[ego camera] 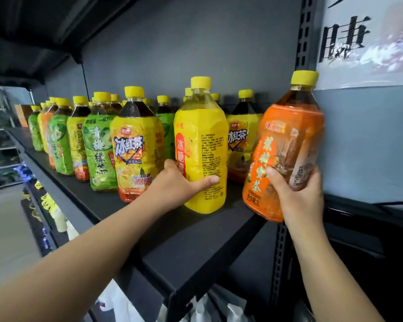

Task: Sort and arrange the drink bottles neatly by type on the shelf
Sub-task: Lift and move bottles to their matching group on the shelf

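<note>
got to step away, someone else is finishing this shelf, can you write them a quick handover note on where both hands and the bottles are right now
Left hand: gripping the plain yellow bottle low on its body; the bottle stands upright on the shelf near the front edge.
Right hand: holding the orange-label bottle, tilted, at the shelf's right end; whether its base touches the shelf is unclear.
Rest of the row: green-label bottles and yellow iced-tea bottles stand upright but mixed together, with another orange label far left.
Done: nothing visibly grouped yet.
Left: place both held bottles, then group the row by type.
</note>
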The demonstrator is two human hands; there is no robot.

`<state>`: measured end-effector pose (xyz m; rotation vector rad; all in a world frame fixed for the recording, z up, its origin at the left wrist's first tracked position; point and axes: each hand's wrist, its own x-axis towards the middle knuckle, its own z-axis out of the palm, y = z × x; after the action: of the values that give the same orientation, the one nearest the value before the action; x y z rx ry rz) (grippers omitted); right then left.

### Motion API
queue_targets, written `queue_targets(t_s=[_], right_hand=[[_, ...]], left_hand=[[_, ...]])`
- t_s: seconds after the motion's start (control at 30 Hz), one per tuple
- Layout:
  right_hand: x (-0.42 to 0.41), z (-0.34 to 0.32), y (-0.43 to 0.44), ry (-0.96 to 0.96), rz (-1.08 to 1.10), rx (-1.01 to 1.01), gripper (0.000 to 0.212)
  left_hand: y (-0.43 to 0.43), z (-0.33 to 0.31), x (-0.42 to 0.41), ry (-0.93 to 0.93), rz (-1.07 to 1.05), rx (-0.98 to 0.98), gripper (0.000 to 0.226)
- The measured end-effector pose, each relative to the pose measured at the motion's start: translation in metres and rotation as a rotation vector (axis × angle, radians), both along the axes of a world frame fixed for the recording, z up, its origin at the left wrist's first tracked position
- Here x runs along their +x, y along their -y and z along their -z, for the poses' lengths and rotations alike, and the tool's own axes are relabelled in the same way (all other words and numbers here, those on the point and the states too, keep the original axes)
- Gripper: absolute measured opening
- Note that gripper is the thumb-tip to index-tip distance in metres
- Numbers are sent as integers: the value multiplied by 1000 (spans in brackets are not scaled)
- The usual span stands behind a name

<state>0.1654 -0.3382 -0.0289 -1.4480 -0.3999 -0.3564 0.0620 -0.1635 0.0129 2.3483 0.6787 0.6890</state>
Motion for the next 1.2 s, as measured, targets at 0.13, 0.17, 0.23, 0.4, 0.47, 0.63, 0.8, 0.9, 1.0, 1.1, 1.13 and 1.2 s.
queue_targets(t_s=[0.13,0.17,0.23,0.4,0.47,0.63,0.8,0.9,1.0,1.1,1.13,1.2], right_hand=[[2,2,5,-21,-56,20,71],[2,2,5,-23,-64,22,72],[3,2,4,-20,-75,24,71],[4,1,3,-11,-82,23,63],[3,1,4,-5,-85,11,62],[2,-3,7,-15,-205,0,77],[-13,-7,-8,26,-402,-45,70],[-18,-6,-33,49,-417,-85,72],[-23,-3,-54,59,-370,-101,93],[-24,-3,-61,71,-340,-143,108],[-24,-3,-61,71,-347,-150,107],[-24,-6,-56,54,-398,-158,99]], left_hand=[[6,1,19,-10,36,-38,101],[6,1,21,-7,40,-46,103],[6,4,25,-3,37,-36,107],[13,1,30,-26,-6,61,109],[12,1,28,-31,4,56,110],[10,-4,1,-63,-1,41,113],[10,4,-42,47,-100,93,117],[1,13,-55,152,-120,92,121],[-14,19,-66,205,-101,86,127],[-24,24,-70,261,-66,81,124],[-25,25,-70,274,-46,81,122],[-28,24,-71,270,9,49,120]])
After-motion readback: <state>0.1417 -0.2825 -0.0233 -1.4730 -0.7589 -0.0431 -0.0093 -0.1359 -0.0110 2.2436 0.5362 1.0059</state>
